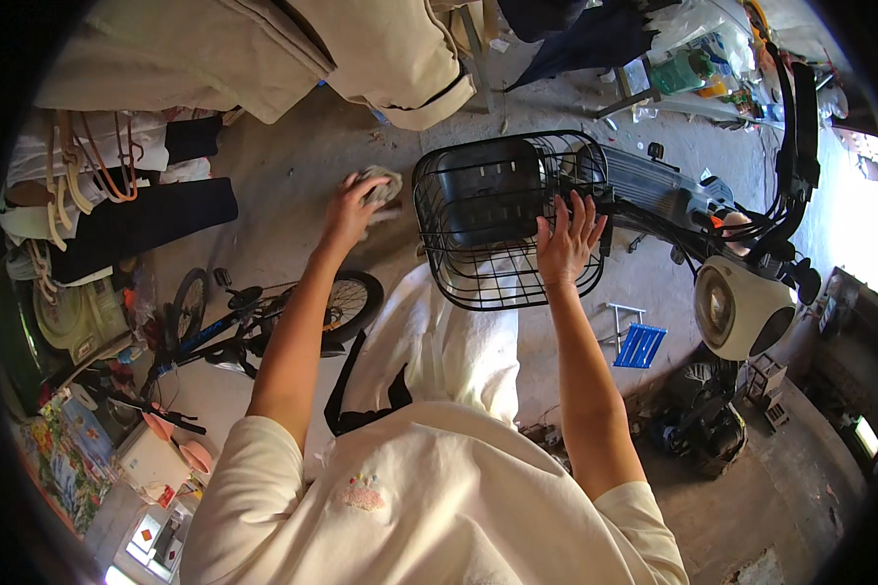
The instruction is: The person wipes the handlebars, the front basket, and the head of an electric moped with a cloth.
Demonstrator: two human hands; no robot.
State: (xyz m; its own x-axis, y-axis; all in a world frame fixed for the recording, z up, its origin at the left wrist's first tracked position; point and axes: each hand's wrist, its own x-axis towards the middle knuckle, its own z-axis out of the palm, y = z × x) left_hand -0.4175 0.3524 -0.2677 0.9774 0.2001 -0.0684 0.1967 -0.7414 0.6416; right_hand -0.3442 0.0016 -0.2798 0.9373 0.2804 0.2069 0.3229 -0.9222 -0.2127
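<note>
In front of me is the black wire basket (475, 296) of an electric scooter, with a dark plastic box (490, 194) seen through its mesh. My right hand (567, 245) rests on the basket's near right side, fingers spread. Just left of the basket, apart from it, my left hand (351, 208) grips a crumpled grey-green cloth (382, 184). The scooter's ribbed dark panel (640, 186) lies beyond the basket. Its handlebar (797, 161) and white headlight housing (746, 307) are to the right.
A bicycle (241, 322) stands on the left, below hanging clothes and hangers (117, 161). A blue folding stool (640, 344) is on the concrete floor (278, 175) at right. Beige garments (263, 51) hang at the top. Bottles and bags (684, 73) fill a rack at upper right.
</note>
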